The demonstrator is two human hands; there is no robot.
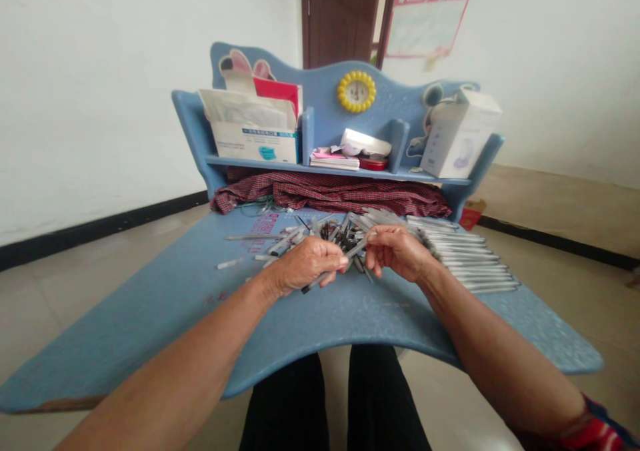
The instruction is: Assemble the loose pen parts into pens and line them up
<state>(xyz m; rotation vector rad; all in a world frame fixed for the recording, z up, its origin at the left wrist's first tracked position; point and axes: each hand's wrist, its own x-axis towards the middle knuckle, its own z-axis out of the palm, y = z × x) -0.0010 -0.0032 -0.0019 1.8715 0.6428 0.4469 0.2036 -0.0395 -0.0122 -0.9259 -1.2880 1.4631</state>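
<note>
Both my hands meet over the middle of a blue desk (165, 304). My left hand (306, 264) is closed around a thin grey pen (334, 269) that slants up to the right. My right hand (397, 251) pinches the upper end of that same pen with its fingertips. Just behind the hands lies a loose heap of pen parts (330, 232), grey barrels and dark pieces mixed. To the right a row of finished grey pens (465, 257) lies side by side.
A red checked cloth (330, 194) lies under the desk's blue shelf (340, 169). The shelf holds a mask box (255, 141), a stack of booklets (334, 159), a white box (457, 137) and a small yellow clock (356, 91). A dark door (340, 14) stands behind.
</note>
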